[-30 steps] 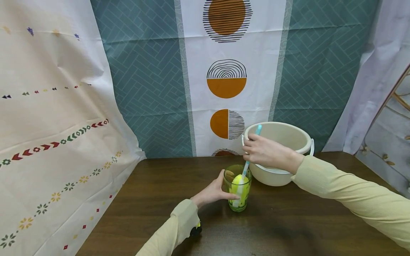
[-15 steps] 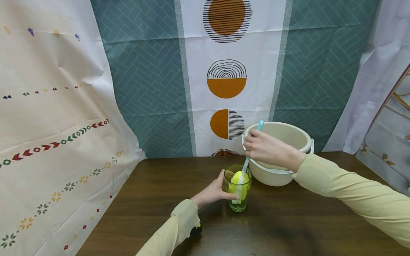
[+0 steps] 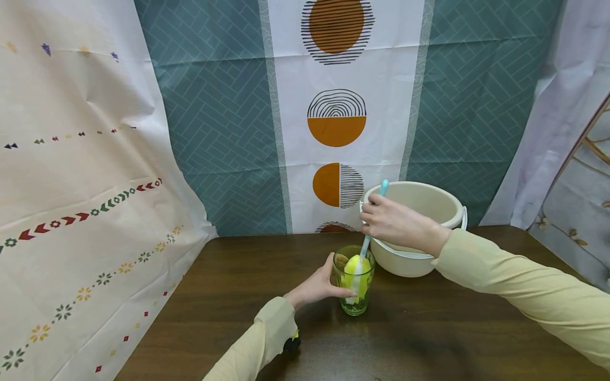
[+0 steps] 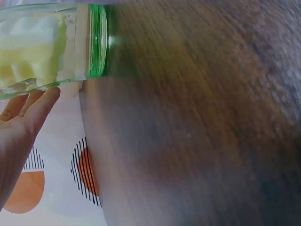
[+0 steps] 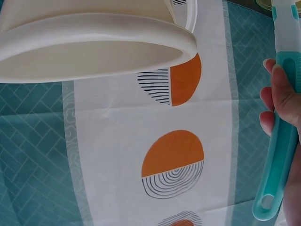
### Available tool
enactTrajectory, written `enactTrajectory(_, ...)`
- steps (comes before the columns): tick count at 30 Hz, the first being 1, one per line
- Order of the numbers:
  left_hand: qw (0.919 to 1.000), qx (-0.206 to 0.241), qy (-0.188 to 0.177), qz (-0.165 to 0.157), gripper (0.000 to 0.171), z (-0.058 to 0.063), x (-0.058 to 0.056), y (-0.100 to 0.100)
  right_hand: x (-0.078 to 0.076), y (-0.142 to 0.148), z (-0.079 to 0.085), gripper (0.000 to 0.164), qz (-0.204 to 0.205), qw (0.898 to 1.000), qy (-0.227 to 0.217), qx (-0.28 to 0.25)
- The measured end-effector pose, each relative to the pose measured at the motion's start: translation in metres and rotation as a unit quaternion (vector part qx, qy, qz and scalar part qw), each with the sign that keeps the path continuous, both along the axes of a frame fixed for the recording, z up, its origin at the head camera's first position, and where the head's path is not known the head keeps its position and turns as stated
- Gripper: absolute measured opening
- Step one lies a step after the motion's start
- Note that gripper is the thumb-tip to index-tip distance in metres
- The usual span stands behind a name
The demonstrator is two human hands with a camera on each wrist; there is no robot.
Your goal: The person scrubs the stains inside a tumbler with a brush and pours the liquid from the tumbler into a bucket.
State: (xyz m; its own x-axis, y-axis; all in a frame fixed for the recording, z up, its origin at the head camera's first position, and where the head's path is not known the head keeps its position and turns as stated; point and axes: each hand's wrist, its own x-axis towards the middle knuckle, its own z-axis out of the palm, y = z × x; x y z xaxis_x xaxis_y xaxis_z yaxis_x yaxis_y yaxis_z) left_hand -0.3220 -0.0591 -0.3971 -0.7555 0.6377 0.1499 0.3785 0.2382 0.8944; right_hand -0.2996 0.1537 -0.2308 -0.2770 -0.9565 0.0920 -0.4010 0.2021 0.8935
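A green-tinted drinking glass [image 3: 353, 307] stands upright on the table. My left hand [image 3: 318, 283] grips it from the left, thumb in front and fingers behind. In the left wrist view the base of the glass [image 4: 97, 40] touches the wood. Inside it is the yellow and white sponge head [image 3: 352, 267] of a cup-cleaning brush. My right hand [image 3: 395, 223] holds the brush's turquoise and white handle [image 3: 384, 186] above the rim, tilted to the right. The right wrist view has the fingers curled round the turquoise grip [image 5: 277, 160].
A cream bucket [image 3: 410, 264] with a white handle stands right behind the glass, under my right forearm. The brown wooden table [image 3: 229, 296] ends at a patterned cloth backdrop [image 3: 229, 132]. A cream embroidered cloth [image 3: 95, 238] hangs along the left side.
The brush has risen slightly in the glass and then dropped a little, my right hand moving with it. My left hand and the glass have stayed in place.
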Motion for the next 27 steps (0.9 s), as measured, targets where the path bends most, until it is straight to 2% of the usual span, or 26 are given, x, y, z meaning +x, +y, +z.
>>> enactTrajectory(7, 1.0000, -0.002, -0.001, -0.005, 0.068, 0.0006, -0.0007, -0.0002, 0.0000, -0.0013, 0.0028, 0.010, -0.003, 1.000, -0.008, -0.002)
enactTrajectory(16, 0.9999, -0.009, -0.003, 0.003, 0.070, 0.0001, 0.0005, -0.0012, -0.0004, -0.0018, 0.0062, 0.012, 0.003, 1.000, -0.018, -0.009)
enactTrajectory(27, 0.9998, -0.009, -0.015, 0.010, 0.075, -0.0002, 0.0004, -0.0012, -0.0004, -0.0009, 0.0085, 0.009, 0.011, 1.000, 0.012, -0.016)
